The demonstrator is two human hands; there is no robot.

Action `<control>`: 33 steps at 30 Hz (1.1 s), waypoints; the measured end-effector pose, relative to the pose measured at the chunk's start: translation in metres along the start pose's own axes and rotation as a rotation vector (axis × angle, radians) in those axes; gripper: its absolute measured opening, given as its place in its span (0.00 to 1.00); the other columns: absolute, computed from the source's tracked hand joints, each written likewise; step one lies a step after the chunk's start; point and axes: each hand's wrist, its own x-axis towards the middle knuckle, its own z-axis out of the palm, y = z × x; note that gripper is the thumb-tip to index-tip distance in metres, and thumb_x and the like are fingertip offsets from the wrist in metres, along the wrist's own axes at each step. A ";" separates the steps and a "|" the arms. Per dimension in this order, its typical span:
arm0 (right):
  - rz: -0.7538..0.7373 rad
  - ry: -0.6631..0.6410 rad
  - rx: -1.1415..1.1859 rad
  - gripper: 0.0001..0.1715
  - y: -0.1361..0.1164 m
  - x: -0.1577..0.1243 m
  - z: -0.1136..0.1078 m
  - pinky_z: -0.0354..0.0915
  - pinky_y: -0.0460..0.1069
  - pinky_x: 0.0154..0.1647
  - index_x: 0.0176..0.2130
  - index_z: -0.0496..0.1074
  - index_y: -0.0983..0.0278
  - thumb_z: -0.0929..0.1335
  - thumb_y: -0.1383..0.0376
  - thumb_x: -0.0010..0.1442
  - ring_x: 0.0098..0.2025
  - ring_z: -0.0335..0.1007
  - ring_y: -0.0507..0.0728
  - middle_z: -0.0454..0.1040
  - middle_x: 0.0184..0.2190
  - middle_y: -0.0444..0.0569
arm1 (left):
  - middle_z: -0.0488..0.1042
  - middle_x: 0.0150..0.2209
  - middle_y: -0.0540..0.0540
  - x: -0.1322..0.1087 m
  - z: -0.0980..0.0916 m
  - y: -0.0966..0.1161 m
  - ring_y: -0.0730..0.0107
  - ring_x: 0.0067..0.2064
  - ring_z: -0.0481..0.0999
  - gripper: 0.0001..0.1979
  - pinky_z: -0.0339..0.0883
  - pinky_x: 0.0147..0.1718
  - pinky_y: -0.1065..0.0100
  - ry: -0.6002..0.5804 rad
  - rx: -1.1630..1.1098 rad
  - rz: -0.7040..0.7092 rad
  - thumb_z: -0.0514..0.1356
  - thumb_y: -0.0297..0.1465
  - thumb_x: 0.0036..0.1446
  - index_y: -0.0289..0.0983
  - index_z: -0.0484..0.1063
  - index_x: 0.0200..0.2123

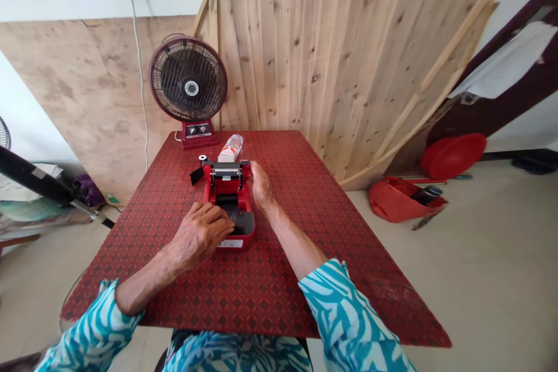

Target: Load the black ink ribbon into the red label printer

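Observation:
A compact red machine that looks like a label printer (pixel 246 239) stands on the table in front of me, its hinged top part (pixel 226 173) raised at the back. Inside show a black roller and a dark, shiny tray. My left hand (pixel 203 228) lies over its near left side, fingers bent and close together on the left edge and tray; its thumb is hidden. At the raised part's right end, my right hand (pixel 262 186) has its fingers closed round the edge. Just behind the machine lie a plastic bottle (pixel 231 148), a small white roll (pixel 203 158) and a black flap-like piece (pixel 197 176).
The table (pixel 174 296) has a red patterned cover. A dark red fan (pixel 188 78) stands at its back left, against wooden boards (pixel 314 58). On the floor at right are a red bag (pixel 387 200) and a red basin (pixel 453 156). A black pole (pixel 39 180) slants in from the left.

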 end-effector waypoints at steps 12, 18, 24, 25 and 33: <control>0.001 0.012 -0.063 0.13 -0.013 -0.068 -0.018 0.59 0.56 0.59 0.40 0.75 0.56 0.66 0.59 0.55 0.56 0.63 0.58 0.68 0.51 0.47 | 0.78 0.37 0.46 -0.007 -0.011 0.004 0.66 0.38 0.73 0.09 0.60 0.38 0.63 -0.046 -0.099 -0.030 0.54 0.31 0.63 0.39 0.75 0.39; 0.038 0.009 -0.004 0.17 -0.005 -0.068 -0.015 0.59 0.57 0.60 0.46 0.72 0.56 0.65 0.59 0.56 0.56 0.63 0.58 0.69 0.52 0.48 | 0.75 0.48 0.43 -0.012 0.001 -0.034 0.60 0.50 0.72 0.15 0.64 0.50 0.60 0.340 -0.596 -0.643 0.58 0.38 0.59 0.39 0.72 0.46; 0.055 0.000 0.012 0.18 -0.004 -0.068 -0.017 0.58 0.57 0.61 0.47 0.71 0.56 0.65 0.60 0.55 0.56 0.63 0.58 0.68 0.53 0.47 | 0.67 0.58 0.38 -0.004 0.035 -0.046 0.54 0.57 0.68 0.30 0.64 0.53 0.57 0.302 -1.162 -0.884 0.63 0.36 0.50 0.36 0.62 0.56; 0.051 -0.003 0.011 0.18 -0.004 -0.068 -0.017 0.58 0.58 0.61 0.47 0.71 0.56 0.65 0.60 0.56 0.56 0.63 0.58 0.68 0.53 0.47 | 0.67 0.58 0.39 -0.003 0.038 -0.045 0.54 0.58 0.67 0.31 0.63 0.54 0.56 0.315 -1.212 -0.896 0.62 0.34 0.49 0.36 0.61 0.57; -0.044 -0.049 -0.066 0.20 -0.001 -0.070 -0.020 0.54 0.58 0.64 0.51 0.68 0.55 0.63 0.64 0.58 0.59 0.60 0.57 0.66 0.55 0.47 | 0.62 0.61 0.42 -0.001 0.040 -0.044 0.52 0.63 0.60 0.35 0.58 0.59 0.56 0.367 -1.359 -0.965 0.66 0.30 0.44 0.39 0.61 0.57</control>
